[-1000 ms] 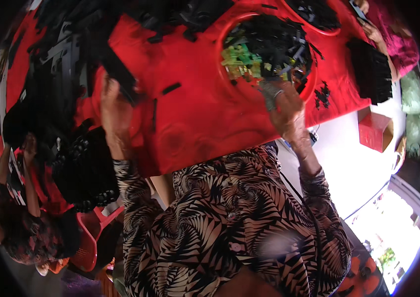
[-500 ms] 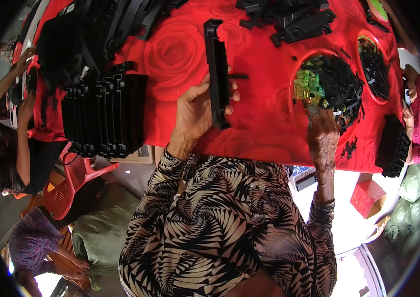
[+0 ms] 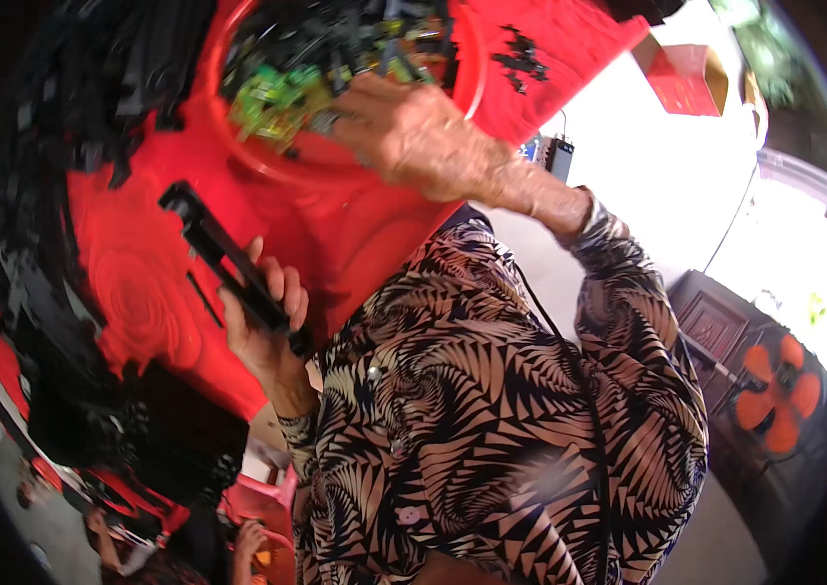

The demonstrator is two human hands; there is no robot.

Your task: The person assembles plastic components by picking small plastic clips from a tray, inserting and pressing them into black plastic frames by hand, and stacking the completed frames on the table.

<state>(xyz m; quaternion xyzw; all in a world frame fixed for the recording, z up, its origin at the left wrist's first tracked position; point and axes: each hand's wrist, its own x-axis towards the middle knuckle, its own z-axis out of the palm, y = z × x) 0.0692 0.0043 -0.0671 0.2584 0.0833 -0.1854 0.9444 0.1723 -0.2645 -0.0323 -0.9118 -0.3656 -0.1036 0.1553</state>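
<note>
A long, narrow black plastic part (image 3: pixel 211 234) lies tilted in my left hand (image 3: pixel 262 349), whose fingers and thumb wrap its near half. Beyond it, on the red rose-patterned tablecloth (image 3: pixel 131 283), stands a red basin (image 3: pixel 269 174). Small green and yellow translucent pieces (image 3: pixel 277 97) fill its near left side, with many small black pieces (image 3: pixel 335 39) behind. My right hand (image 3: pixel 418 136), with a ring on one finger, reaches over the basin's near rim. Its fingers are bent down among the small pieces; the fingertips, and anything pinched in them, are hidden.
More long black parts (image 3: pixel 23 244) are heaped along the left, with a dark row of them (image 3: pixel 170 429) at lower left. Small black bits (image 3: pixel 520 58) lie right of the basin. A red box (image 3: pixel 686 83) and an orange-bladed fan (image 3: pixel 774 395) stand at right. Another person's hand (image 3: pixel 250 538) shows below.
The view has swung to the right and turned, so the basin now appears nearer the middle. My left hand keeps the black part; my right hand is still at the basin.
</note>
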